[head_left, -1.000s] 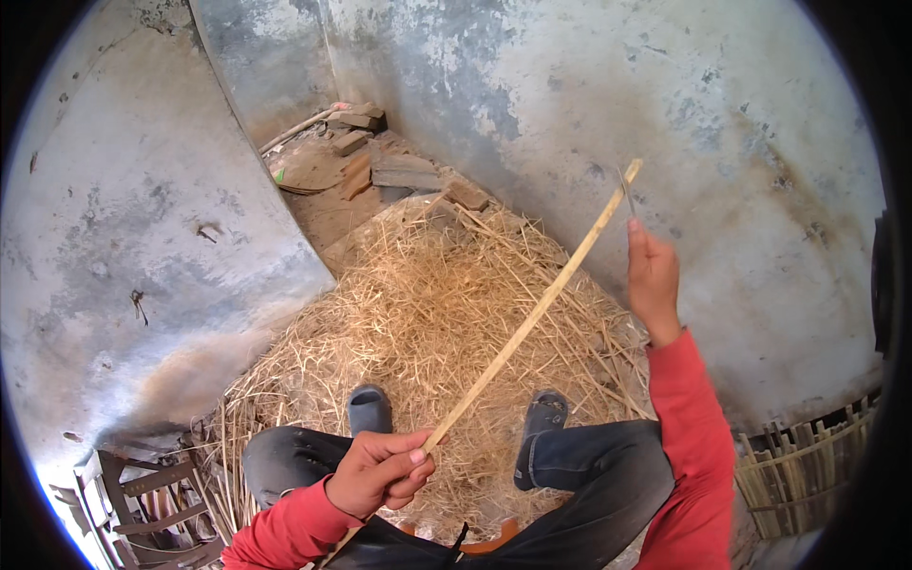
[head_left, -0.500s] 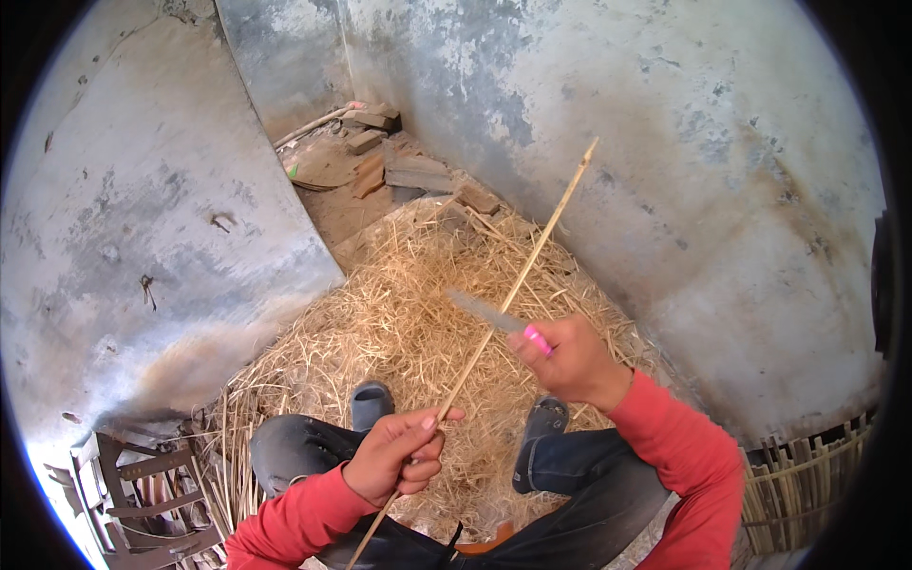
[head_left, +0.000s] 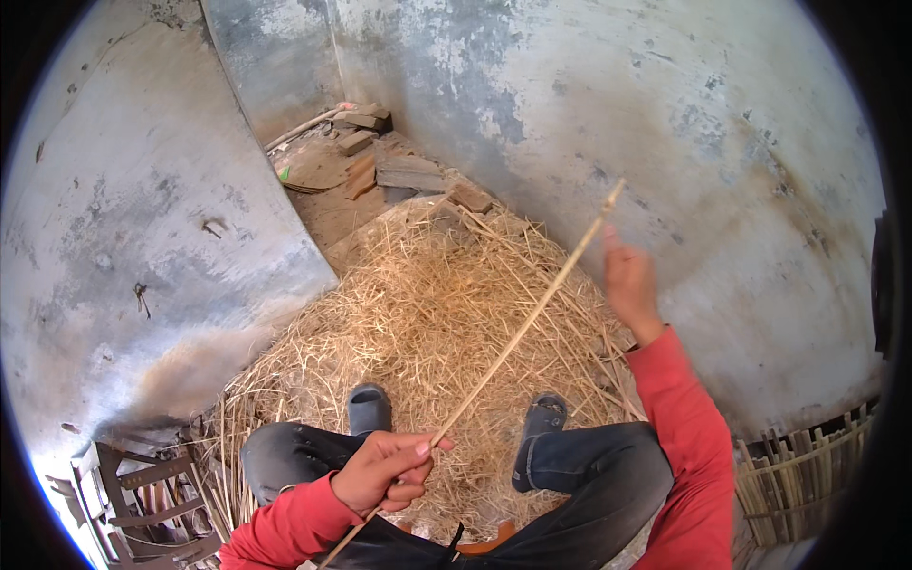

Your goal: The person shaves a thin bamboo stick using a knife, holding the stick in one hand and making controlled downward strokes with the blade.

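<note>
A long, thin bamboo strip [head_left: 528, 323] slants from my lap up toward the wall on the right, its far end thicker and notched. My left hand [head_left: 388, 472] grips it low down, above my left knee, thumb along the top. Near the strip's far end is my right hand [head_left: 632, 283], raised and slightly blurred, with its fingers closed. A bit of pink at the fingertips matches the handle of the knife seen earlier; the blade cannot be made out now.
A heap of pale shavings [head_left: 418, 313] covers the floor between my feet, which wear grey slippers [head_left: 369, 409]. Bricks [head_left: 408, 173] lie in the far corner. Worn walls [head_left: 684, 123] close in on both sides. A wooden chair frame [head_left: 157, 494] stands at lower left, a slatted bamboo piece [head_left: 803, 480] at lower right.
My right hand has moved up and away along the strip from its middle to near the far tip. The strip's far end has dipped to the right. My left hand has shifted slightly.
</note>
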A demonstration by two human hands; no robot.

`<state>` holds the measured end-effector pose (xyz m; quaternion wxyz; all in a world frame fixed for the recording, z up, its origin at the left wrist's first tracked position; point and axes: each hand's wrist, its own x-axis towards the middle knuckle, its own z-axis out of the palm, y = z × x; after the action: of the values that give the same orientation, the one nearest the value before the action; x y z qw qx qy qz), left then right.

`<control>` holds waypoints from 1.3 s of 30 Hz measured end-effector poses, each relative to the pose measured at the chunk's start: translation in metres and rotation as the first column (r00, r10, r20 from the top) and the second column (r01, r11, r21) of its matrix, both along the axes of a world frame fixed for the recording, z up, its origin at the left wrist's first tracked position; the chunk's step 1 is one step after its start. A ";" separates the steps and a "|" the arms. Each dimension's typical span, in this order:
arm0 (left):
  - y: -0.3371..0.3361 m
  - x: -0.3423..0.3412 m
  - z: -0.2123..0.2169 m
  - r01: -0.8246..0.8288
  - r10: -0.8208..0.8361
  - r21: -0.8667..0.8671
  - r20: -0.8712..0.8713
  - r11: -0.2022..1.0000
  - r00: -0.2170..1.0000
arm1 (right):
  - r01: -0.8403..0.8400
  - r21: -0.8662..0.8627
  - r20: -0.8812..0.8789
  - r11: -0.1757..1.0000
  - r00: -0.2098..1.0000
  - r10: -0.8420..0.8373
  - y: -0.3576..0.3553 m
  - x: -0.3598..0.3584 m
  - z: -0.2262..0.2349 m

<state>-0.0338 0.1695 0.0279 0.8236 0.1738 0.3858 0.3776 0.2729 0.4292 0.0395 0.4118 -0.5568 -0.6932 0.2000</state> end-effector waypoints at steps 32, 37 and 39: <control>-0.002 0.002 0.000 0.094 -0.059 0.173 -0.193 0.980 0.979 | -0.246 -0.059 -0.595 0.968 0.787 0.163 -0.027 0.013 0.008; -0.001 -0.002 -0.003 0.095 -0.086 0.104 -0.081 0.990 0.993 | -0.170 -0.024 -0.443 0.985 0.885 0.142 -0.025 0.013 0.013; -0.001 -0.004 -0.004 0.091 -0.090 0.082 -0.019 0.992 0.996 | -0.093 0.002 -0.526 0.996 0.847 0.080 -0.027 0.009 0.019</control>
<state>-0.0375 0.1684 0.0243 0.8290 0.2280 0.3677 0.3544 0.2820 0.4026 0.0585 0.5692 -0.4540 -0.5765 0.3710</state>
